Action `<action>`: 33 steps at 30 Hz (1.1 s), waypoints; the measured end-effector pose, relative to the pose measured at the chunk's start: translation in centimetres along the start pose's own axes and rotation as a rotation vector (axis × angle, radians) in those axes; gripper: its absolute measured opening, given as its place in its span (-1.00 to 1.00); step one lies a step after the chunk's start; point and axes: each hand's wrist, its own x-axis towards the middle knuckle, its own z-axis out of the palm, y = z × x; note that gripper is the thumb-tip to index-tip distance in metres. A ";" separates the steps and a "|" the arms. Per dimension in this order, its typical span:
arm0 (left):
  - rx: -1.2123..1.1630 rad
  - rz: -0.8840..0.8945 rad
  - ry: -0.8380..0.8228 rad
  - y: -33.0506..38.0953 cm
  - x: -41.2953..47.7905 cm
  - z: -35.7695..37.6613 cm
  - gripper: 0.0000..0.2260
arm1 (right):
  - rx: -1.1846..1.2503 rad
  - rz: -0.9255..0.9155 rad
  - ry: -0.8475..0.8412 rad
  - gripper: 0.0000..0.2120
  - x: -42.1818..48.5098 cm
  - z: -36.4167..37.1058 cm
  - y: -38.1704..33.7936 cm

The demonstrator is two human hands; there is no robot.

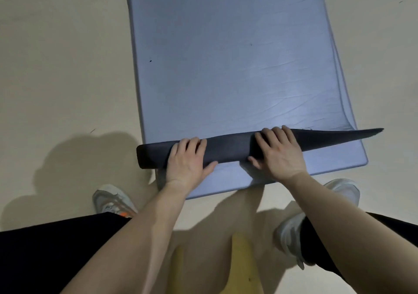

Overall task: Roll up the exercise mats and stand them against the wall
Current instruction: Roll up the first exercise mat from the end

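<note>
A blue-grey exercise mat (233, 52) lies flat on the floor and stretches away from me. Its near end is curled over into a short roll (228, 146) that shows the mat's dark underside; the roll is tighter on the left and flares loose toward the right tip. My left hand (187, 160) presses on the roll's left part, fingers over the top and thumb at the near side. My right hand (278, 151) grips the roll's middle the same way. A second blue mat (352, 158) lies underneath, its near edge and right corner showing.
The pale beige floor (63, 63) surrounds the mats on both sides. My two white trainers (113, 201) (346, 189) stand just short of the mats' near edge, and my dark-trousered knees fill the lower corners. A yellowish strip (242, 262) lies on the floor between my legs.
</note>
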 end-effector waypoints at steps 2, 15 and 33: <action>0.022 0.025 -0.107 0.2 -0.6 0.2 -0.24 | -0.003 -0.045 -0.114 -0.33 -1.9 0.4 1.0; -0.120 -0.101 -0.400 -4.1 3.1 -7.6 -0.52 | 0.305 0.141 -0.575 -0.65 4.4 -6.7 0.7; -0.140 -0.180 0.121 -3.3 3.9 -0.7 -0.52 | 0.029 -0.080 -0.340 0.15 4.4 -1.2 2.3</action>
